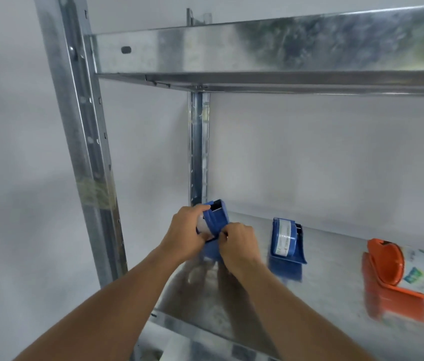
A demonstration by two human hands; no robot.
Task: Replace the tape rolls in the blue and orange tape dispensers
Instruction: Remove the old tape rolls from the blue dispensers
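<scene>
A blue tape dispenser [217,217] is held just above the left end of the metal shelf [330,290]. My left hand [184,230] wraps its left side, over a pale tape roll [201,223] that shows between the fingers. My right hand [238,242] pinches the dispenser's lower front edge. A second blue tape dispenser [285,241] stands on the shelf to the right, with a white-labelled roll in it. Further right an orange tape dispenser [387,264] rests on the shelf with a printed roll beside or inside it.
The shelf belongs to a galvanised steel rack with an upright post [86,142] on the left and another shelf [270,53] overhead. A white wall stands behind. The shelf's front edge [205,327] runs below my forearms.
</scene>
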